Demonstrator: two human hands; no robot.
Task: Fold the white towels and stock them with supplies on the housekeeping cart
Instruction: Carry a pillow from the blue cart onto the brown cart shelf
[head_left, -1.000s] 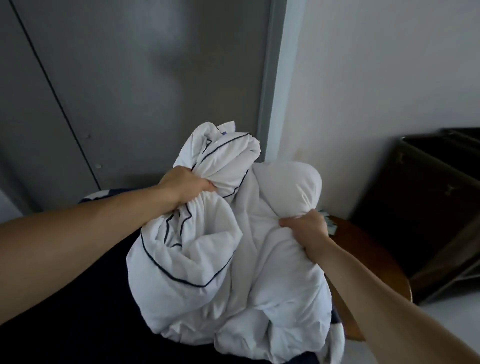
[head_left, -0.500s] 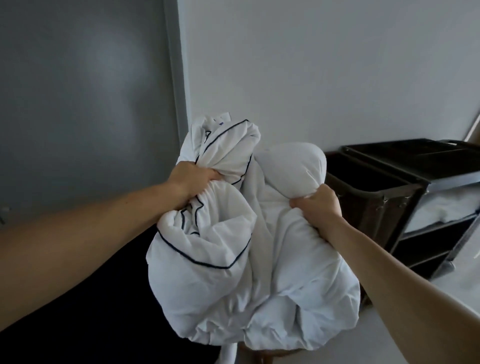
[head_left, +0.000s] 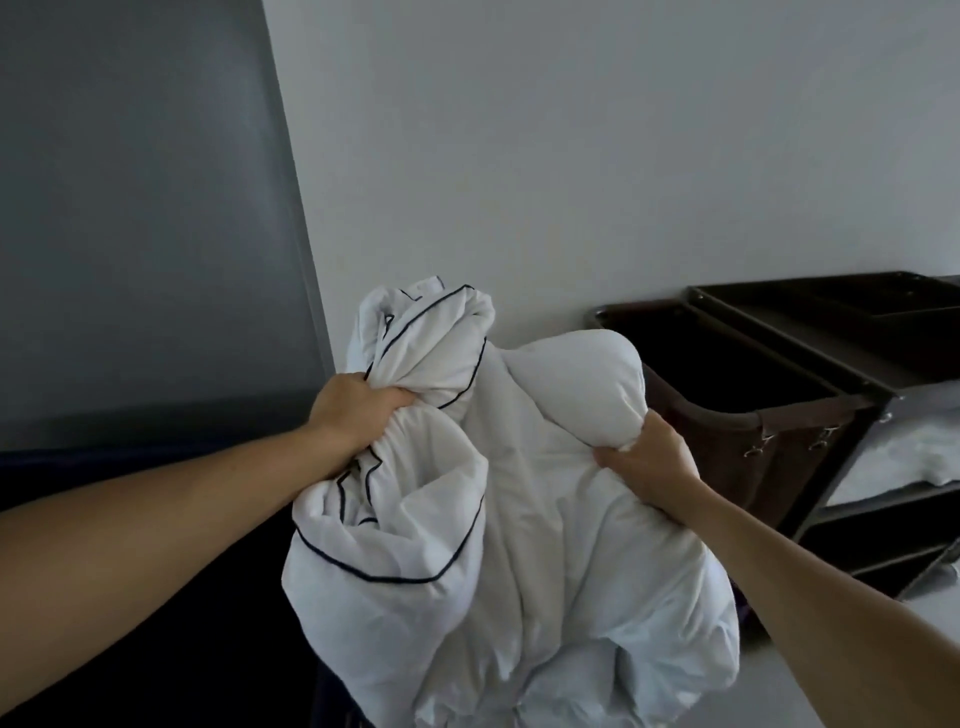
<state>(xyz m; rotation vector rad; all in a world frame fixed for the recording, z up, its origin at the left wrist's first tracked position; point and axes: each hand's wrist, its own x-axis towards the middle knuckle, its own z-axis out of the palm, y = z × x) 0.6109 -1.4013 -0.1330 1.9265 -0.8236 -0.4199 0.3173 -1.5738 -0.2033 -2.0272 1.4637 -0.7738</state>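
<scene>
A bundle of white linen (head_left: 524, 525) is held up in the air, just left of the housekeeping cart (head_left: 878, 415) and nearer the camera than it. The bundle is crumpled, not folded. One piece in it is edged with dark piping and the rest is plain.

The left hand (head_left: 358, 410) is closed round a gathered neck of the piped piece, on the side of the bundle farther from the cart. The right hand (head_left: 644, 457) is clenched on a bunched knot of the plain cloth, on the side nearer the cart.

A brown laundry bag (head_left: 727, 452) is hung at the cart's left end with its mouth open; its left corner is overlapped in view by the bundle. White towels (head_left: 914, 452) are seen on a cart shelf, right of the bag; whether they are folded cannot be told. A pale wall (head_left: 571, 156) is noted behind the cart, and a grey door panel (head_left: 145, 234) well to its left.
</scene>
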